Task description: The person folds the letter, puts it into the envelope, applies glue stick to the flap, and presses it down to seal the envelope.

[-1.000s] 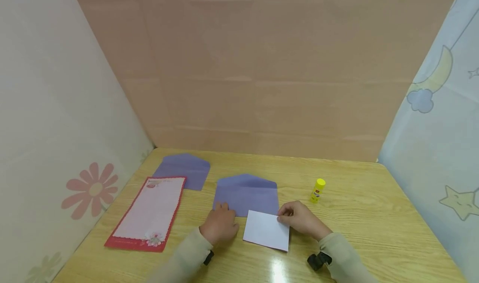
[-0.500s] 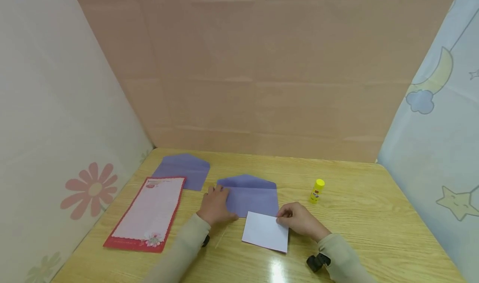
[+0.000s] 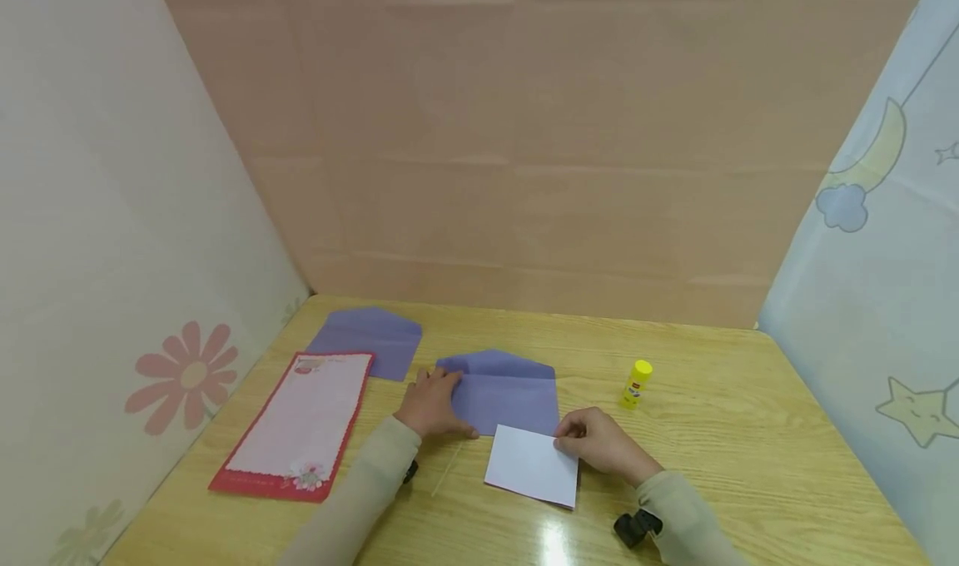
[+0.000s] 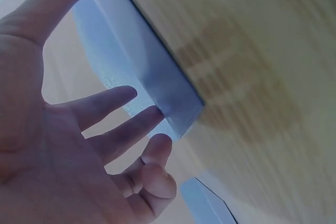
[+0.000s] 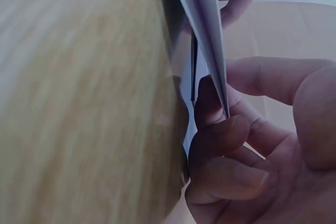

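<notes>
My right hand (image 3: 603, 444) holds a folded white paper (image 3: 533, 464) by its right edge, between thumb and fingers. In the right wrist view, the folded paper (image 5: 207, 35) is seen edge-on above the tabletop, its layers pinched at the corner. My left hand (image 3: 433, 406) lies spread at the left side of a purple envelope (image 3: 505, 399), whose pointed flap is unfolded at the far side. In the left wrist view, the left hand's fingers (image 4: 123, 129) reach the envelope (image 4: 152, 61) from one end, and the thumb stands apart near its long edge.
A second purple envelope (image 3: 375, 341) lies at the back left, partly under a red-bordered sheet of letter paper (image 3: 303, 424). A yellow glue stick (image 3: 636, 384) stands upright at the right. Covered walls (image 3: 524, 158) bound the wooden table (image 3: 719, 416) at the back and sides.
My left hand has moved away from the envelope's lower left corner, up along its left side, with the fingers spreading. The right hand keeps its grip on the folded paper, almost still.
</notes>
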The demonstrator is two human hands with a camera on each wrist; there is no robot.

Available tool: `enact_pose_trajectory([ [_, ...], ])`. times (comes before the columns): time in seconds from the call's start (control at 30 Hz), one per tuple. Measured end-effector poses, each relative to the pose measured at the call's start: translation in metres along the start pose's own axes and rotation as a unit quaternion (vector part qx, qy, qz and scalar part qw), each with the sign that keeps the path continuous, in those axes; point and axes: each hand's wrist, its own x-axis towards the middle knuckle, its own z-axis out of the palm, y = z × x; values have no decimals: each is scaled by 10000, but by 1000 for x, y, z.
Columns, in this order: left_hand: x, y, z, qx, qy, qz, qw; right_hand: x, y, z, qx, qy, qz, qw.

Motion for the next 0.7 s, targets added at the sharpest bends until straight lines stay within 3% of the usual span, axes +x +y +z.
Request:
enact_pose_trajectory([
  [0.4, 7, -3, -1, 275, -161, -48, 9995, -2, -2, 0, -68, -9, 93, 9999],
  [0.7, 6, -3, -2, 249, -85, -34, 9996, -3, -3, -1, 15, -63, 151, 9999],
])
